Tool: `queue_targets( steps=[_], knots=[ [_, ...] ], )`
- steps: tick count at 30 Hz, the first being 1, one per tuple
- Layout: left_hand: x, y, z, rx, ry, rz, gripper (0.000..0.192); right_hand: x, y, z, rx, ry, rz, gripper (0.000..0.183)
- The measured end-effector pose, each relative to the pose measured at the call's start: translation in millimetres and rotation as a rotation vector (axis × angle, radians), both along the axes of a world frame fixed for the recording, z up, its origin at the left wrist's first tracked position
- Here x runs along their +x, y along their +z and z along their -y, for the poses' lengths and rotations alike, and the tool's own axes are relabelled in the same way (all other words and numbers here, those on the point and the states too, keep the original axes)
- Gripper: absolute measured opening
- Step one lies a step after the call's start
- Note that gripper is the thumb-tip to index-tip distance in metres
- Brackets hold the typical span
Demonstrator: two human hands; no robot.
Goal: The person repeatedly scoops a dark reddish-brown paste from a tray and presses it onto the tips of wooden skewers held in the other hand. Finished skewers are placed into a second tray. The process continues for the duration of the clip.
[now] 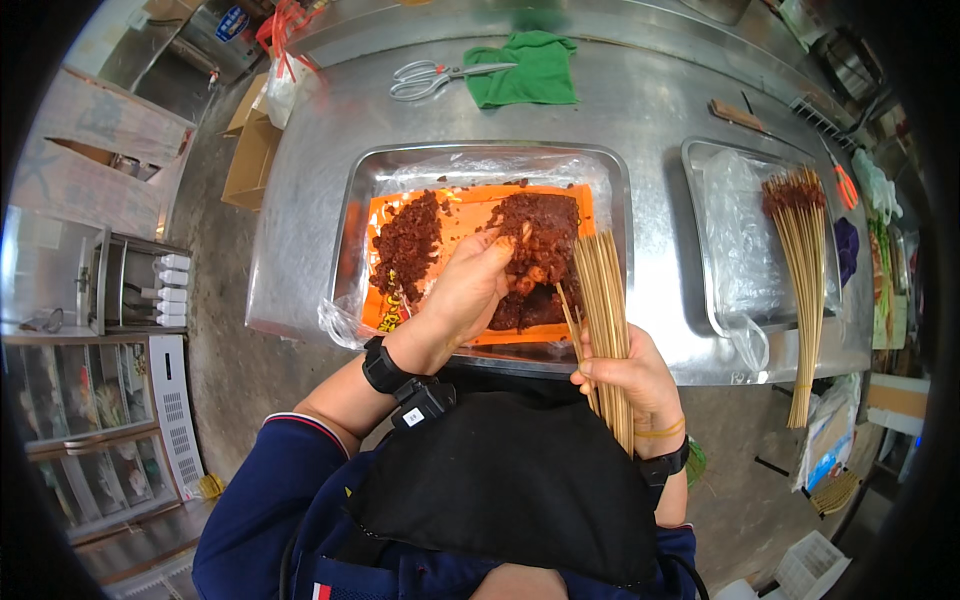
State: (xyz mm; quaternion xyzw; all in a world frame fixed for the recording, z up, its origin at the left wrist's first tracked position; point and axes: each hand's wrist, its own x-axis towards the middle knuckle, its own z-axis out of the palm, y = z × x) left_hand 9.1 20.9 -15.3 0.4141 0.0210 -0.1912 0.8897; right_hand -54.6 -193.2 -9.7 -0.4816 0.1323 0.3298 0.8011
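My right hand (630,375) grips a thick bundle of thin wooden skewers (602,300); a few stand slightly apart at its left side. My left hand (480,281) is at a mound of dark red, seasoned meat pieces (540,232), its fingertips coated red; the fingers are partly hidden in the meat. A second, crumbly dark red heap (409,244) lies to the left. Both heaps rest on an orange printed plastic bag (465,214), inside a steel tray (487,144) lined with clear plastic film.
A second steel tray (697,225) at the right holds plastic film and a bundle of skewers with red meat at their tips (799,225). Scissors (427,79) lie partly on a green cloth (525,71) at the back. Orange-handled scissors (845,184) lie far right.
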Motion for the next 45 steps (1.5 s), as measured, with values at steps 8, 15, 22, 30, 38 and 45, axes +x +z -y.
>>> queue_targets(
  steps=[8, 15, 22, 30, 38, 45],
  knots=[
    [-1, -11, 2, 0.019, -0.027, -0.070, 0.034, 0, 4, -1, 0.002, -0.014, 0.013, 0.031],
    [-1, -6, -2, 0.054, -0.077, -0.180, 0.033, 2, 4, -2, -0.044, 0.004, 0.019, 0.031],
    [-8, -10, -2, 0.051, -0.097, -0.212, 0.034, 3, 4, -3, -0.065, -0.017, 0.047, 0.030],
    [-11, -17, -3, 0.194, -0.195, -0.254, 0.022, 3, 12, -8, -0.125, -0.027, 0.064, 0.027],
    [-10, -19, -6, 0.137, -0.273, -0.173, 0.032, 3, 9, -8, -0.145, -0.056, 0.084, 0.030],
    [-9, -15, 5, 0.303, -0.252, -0.149, 0.027, 5, 11, 5, -0.001, 0.078, 0.040, 0.035]
  ],
)
